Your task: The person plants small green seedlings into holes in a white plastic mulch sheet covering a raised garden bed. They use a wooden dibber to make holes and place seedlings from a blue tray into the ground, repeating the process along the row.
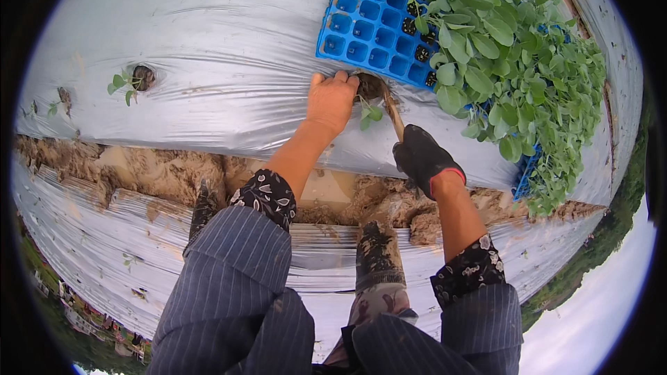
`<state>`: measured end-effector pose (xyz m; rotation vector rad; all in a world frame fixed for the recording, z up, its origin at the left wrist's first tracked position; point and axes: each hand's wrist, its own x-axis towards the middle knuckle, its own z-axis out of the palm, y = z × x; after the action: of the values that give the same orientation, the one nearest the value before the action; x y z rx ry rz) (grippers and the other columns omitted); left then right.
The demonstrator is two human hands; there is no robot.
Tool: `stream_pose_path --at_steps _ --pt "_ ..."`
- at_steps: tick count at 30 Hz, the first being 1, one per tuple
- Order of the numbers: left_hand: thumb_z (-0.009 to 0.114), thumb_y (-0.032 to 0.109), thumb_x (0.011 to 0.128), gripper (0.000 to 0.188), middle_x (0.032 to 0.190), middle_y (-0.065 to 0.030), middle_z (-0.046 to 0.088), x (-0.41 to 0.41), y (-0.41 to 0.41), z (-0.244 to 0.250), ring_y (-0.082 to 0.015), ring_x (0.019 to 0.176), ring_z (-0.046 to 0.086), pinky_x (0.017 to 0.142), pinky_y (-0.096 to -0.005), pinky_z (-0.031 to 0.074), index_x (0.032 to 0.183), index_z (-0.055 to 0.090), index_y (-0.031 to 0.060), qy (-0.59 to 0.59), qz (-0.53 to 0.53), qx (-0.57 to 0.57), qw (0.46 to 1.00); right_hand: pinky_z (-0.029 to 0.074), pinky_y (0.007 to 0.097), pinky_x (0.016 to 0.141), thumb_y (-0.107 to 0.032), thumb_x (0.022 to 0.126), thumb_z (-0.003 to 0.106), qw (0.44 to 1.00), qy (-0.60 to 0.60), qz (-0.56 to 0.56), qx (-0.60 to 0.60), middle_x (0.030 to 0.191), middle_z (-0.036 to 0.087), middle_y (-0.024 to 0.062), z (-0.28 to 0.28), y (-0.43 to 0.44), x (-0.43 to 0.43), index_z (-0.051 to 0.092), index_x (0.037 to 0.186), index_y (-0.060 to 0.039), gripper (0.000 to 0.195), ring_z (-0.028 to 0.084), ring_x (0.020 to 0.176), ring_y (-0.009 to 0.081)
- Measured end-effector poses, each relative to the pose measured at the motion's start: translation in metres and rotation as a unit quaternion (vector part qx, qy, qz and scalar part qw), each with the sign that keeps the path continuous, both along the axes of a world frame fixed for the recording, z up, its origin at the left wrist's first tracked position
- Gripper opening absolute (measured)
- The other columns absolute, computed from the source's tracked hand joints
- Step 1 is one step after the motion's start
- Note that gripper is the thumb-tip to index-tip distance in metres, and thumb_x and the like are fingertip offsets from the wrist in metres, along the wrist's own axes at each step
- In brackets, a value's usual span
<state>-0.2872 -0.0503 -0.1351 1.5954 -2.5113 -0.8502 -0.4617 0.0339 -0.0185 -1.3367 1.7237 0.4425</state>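
My bare left hand (332, 98) rests at the left rim of a soil hole (369, 86) in the silver plastic mulch film, its fingertips bent at the edge. A small leafy seedling (370, 113) lies just right of that hand, below the hole. My right hand (424, 159), in a black glove, is closed around the wooden handle (394, 113) of a tool whose far end reaches the hole; its tip is hidden in soil. Touching the far side of the hole is a blue plastic seedling tray (363, 27), with many vacant cells at left and green seedlings (484, 47) at right.
A muddy furrow (323, 187) with standing water runs between two film-covered beds, and my muddy boots (376, 250) are in it. Another seedling (120, 82) stands by a hole at left. More seedling trays (527, 172) lie at right.
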Motion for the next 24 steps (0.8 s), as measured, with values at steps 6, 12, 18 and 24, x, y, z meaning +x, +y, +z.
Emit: stream_pose_path --at_steps 6,12,18,24 --pt "0.061 0.003 0.071 0.037 0.092 -0.0061 0.059 -0.010 -0.001 0.003 -0.0223 0.085 0.058 0.076 -0.0346 0.033 0.106 0.062 0.0128 -0.006 -0.028 0.029 0.999 0.044 0.0455 0.072 -0.022 0.086 0.050 0.998 -0.026 -0.052 -0.030 0.084 0.056 0.0268 -0.011 0.000 0.004 0.049 0.088 0.0053 0.028 0.055 0.079 0.0410" --pt "0.058 -0.001 0.071 0.039 0.084 -0.0058 0.059 0.000 0.003 0.007 -0.0209 0.078 0.058 0.075 -0.0342 0.033 0.106 0.063 0.0151 0.013 0.000 -0.014 1.000 0.045 0.0490 0.075 -0.020 0.086 0.047 0.994 -0.049 -0.095 -0.024 0.083 0.059 0.0283 0.001 0.012 0.020 0.047 0.090 0.0049 0.025 0.058 0.084 0.0424" --pt "0.061 -0.001 0.068 0.039 0.081 -0.0051 0.058 -0.002 0.004 0.006 -0.0225 0.072 0.054 0.073 -0.0343 0.034 0.103 0.064 0.0152 0.049 -0.029 -0.050 0.997 0.044 0.0478 0.078 -0.023 0.088 0.048 0.993 -0.067 -0.093 0.012 0.089 0.058 0.0285 -0.014 0.005 0.011 0.047 0.093 0.0048 0.028 0.057 0.088 0.0416" --pt "0.065 0.004 0.067 0.034 0.081 -0.0060 0.057 0.002 0.005 0.000 -0.0234 0.071 0.054 0.073 -0.0339 0.033 0.100 0.064 0.0132 0.053 -0.024 -0.078 0.995 0.042 0.0459 0.084 -0.026 0.088 0.048 0.965 -0.167 -0.193 0.057 0.100 0.057 0.0274 -0.011 0.005 0.015 0.048 0.101 0.0050 0.034 0.053 0.097 0.0413"
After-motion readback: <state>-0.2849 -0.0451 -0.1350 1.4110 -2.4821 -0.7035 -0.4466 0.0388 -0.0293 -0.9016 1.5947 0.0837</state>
